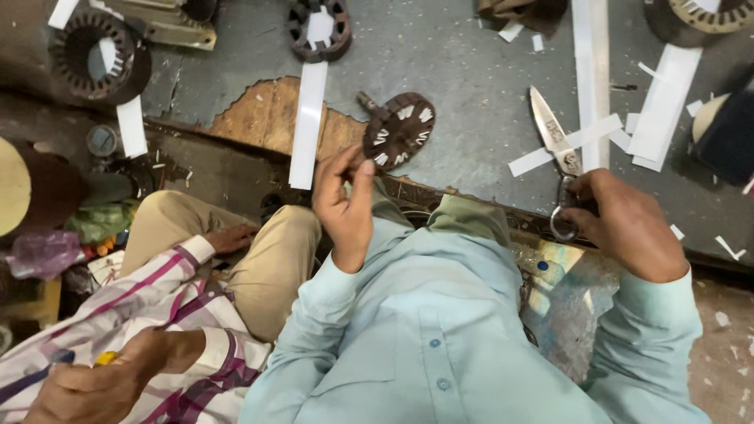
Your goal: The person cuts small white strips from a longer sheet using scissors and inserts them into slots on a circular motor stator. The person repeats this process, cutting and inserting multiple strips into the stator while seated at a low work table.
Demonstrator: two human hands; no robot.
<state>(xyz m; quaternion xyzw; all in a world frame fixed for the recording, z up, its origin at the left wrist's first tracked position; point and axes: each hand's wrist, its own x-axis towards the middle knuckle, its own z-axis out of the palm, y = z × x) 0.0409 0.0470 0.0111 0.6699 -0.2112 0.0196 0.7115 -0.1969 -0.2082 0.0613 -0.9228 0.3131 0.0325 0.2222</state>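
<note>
- Left hand [344,206], frame centre, pinches the bottom end of a white paper strip [308,126] between curled fingers.
- Right hand [624,224], at right, grips the scissors [556,145], blades shut, on the grey bench [471,71].
- A slotted disc [398,129] lies between them.

Scissors [554,141] in right hand [628,224]

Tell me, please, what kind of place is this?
Probably a small motor repair or rewinding workshop. Slotted stator cores stand on a worn workbench, a rotor has white paper in its slots, and the right hand holds scissors among cut paper strips.
</note>
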